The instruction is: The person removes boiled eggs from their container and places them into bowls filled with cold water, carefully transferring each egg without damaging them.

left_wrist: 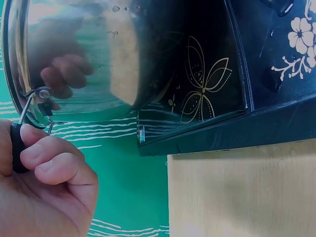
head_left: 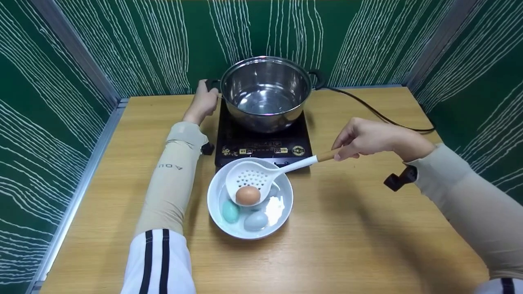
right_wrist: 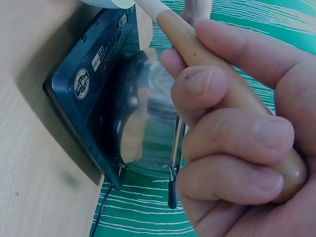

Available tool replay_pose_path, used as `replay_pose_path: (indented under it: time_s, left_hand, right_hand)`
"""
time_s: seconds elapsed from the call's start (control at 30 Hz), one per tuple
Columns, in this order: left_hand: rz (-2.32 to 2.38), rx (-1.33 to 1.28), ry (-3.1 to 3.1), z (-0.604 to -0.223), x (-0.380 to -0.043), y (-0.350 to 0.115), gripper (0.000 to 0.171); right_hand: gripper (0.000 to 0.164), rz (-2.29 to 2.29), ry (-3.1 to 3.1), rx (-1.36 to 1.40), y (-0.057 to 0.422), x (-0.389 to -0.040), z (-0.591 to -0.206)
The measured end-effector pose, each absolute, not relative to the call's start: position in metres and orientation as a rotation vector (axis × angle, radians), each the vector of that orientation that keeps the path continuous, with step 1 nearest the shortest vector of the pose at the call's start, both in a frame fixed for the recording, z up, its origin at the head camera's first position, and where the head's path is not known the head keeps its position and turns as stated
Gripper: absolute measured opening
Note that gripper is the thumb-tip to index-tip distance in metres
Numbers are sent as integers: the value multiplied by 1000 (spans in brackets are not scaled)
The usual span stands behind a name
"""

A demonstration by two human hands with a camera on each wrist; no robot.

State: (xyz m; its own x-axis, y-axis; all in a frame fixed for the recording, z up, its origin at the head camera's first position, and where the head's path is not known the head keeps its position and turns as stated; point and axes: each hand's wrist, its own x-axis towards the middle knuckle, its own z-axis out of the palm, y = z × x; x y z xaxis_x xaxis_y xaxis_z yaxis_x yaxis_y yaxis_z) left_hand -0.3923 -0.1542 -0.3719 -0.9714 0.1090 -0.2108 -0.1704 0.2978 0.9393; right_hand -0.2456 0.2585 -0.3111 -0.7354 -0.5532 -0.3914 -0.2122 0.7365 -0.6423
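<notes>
My right hand (head_left: 365,136) grips the wooden handle (right_wrist: 217,74) of a white slotted ladle (head_left: 248,173), fingers curled round it in the right wrist view. A brown egg (head_left: 248,195) lies in the ladle's bowl, which is over a white bowl (head_left: 216,226) of water. In that bowl are a turquoise egg (head_left: 231,211) and a pale blue egg (head_left: 256,221); the ladle partly hides what else lies there. With curled fingers, my left hand (head_left: 203,102) holds the left handle (left_wrist: 19,148) of a steel pot (head_left: 265,118). No eggs show inside the pot.
Under the pot is a black induction cooker (head_left: 263,149), directly behind the white bowl. A black cable (head_left: 376,110) runs from behind it across the right back of the wooden table (head_left: 339,245). Green panels with white lines (head_left: 147,45) enclose the back and sides.
</notes>
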Motion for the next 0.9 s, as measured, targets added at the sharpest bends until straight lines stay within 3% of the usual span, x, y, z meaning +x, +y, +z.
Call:
replay_pose_path:
  time_s: [0.63, 0.9]
  left_hand:
    - [1753, -39, 2354, -378, -396, -155, 58]
    - [1791, -53, 2293, -363, -383, -151, 47]
  right_hand:
    - [17, -698, 2403, -704, 248, -229, -306]
    - [16, -697, 2410, -738, 245, -222, -301]
